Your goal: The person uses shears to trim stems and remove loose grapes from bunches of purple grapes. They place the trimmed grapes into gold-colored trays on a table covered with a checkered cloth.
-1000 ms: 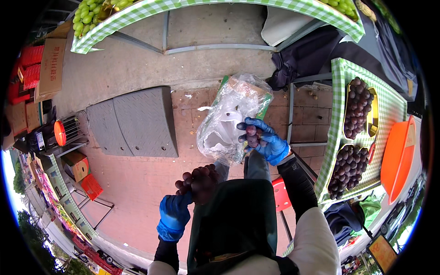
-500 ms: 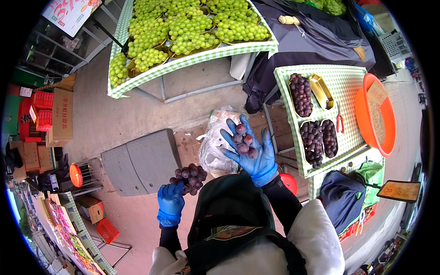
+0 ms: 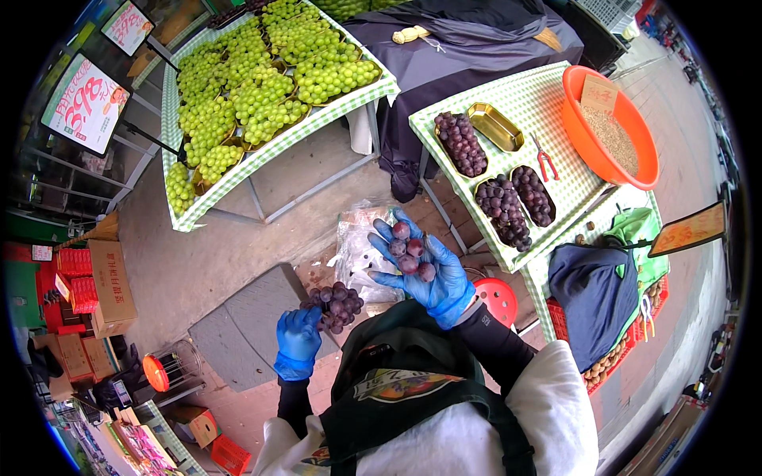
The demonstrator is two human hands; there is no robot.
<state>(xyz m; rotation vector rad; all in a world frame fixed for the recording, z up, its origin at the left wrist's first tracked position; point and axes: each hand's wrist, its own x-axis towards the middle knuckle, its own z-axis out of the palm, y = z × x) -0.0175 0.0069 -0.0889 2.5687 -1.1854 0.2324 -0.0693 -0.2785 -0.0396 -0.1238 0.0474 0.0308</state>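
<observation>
A blue-gloved fist, my left hand (image 3: 298,343), grips a bunch of dark purple grapes (image 3: 336,305) by its stem end. My right hand (image 3: 444,284), also in a blue glove, is palm up with fingers spread and slightly curled. Several loose purple grapes (image 3: 408,247) rest on that palm and fingers. Below and beyond the right hand lies a crumpled clear plastic bag (image 3: 353,258) on a box or crate that I cannot make out. To the right, a checked table (image 3: 548,107) bears trays of purple grapes (image 3: 502,208), a gold tray (image 3: 496,127) and red-handled snips (image 3: 544,162).
Trays of green grapes (image 3: 274,103) cover another checked table at the far left. An orange basin (image 3: 611,135) stands at the right table's far end. A red stool (image 3: 497,301) is beside my right forearm. Grey mats (image 3: 246,325) lie on the floor; cardboard boxes (image 3: 111,285) stand left.
My view has turned, so the tables sit further left. Both hands keep their holds; the bunch and the loose grapes are now a little closer together.
</observation>
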